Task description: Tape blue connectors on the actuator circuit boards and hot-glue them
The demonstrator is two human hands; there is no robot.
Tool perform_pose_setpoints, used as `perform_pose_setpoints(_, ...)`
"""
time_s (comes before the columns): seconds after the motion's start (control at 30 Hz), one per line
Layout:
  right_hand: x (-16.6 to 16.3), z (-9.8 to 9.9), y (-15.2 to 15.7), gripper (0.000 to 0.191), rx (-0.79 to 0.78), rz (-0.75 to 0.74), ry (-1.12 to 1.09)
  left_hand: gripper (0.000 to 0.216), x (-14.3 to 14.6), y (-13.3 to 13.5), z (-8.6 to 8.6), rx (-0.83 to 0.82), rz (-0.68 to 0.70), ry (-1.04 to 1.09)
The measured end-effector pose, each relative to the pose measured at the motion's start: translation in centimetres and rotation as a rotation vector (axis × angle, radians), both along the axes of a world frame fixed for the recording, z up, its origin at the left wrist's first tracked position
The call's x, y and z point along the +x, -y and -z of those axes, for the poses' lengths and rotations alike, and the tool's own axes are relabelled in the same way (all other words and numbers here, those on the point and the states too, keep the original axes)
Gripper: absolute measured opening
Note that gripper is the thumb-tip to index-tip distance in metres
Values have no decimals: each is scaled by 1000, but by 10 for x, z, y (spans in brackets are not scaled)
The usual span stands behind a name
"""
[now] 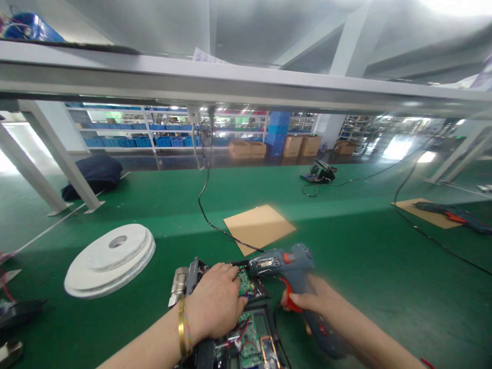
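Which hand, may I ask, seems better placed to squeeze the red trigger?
Probably the right hand: it grips the glue gun at its trigger; the left hand lies over the electronics.

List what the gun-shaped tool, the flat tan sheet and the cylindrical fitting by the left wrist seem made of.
Gun-shaped tool: probably plastic, dull blue-gray, with a molded-looking opaque shell.
Flat tan sheet: likely cardboard, matte, evenly brown and straight-edged.
Cylindrical fitting: apparently metal, given its silvery sheen; which metal, I can't tell.
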State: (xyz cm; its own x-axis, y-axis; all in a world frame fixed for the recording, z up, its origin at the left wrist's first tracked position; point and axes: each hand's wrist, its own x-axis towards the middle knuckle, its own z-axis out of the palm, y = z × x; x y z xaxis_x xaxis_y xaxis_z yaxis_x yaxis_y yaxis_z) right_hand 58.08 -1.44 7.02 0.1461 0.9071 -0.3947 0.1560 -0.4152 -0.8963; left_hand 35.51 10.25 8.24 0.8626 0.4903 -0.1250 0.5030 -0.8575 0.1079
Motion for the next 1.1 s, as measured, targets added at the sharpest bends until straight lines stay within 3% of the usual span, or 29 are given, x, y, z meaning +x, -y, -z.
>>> perform_pose_setpoints(1.1,0,1,-6,44,3,-18,25,42,1,1,-1,6,-12,31)
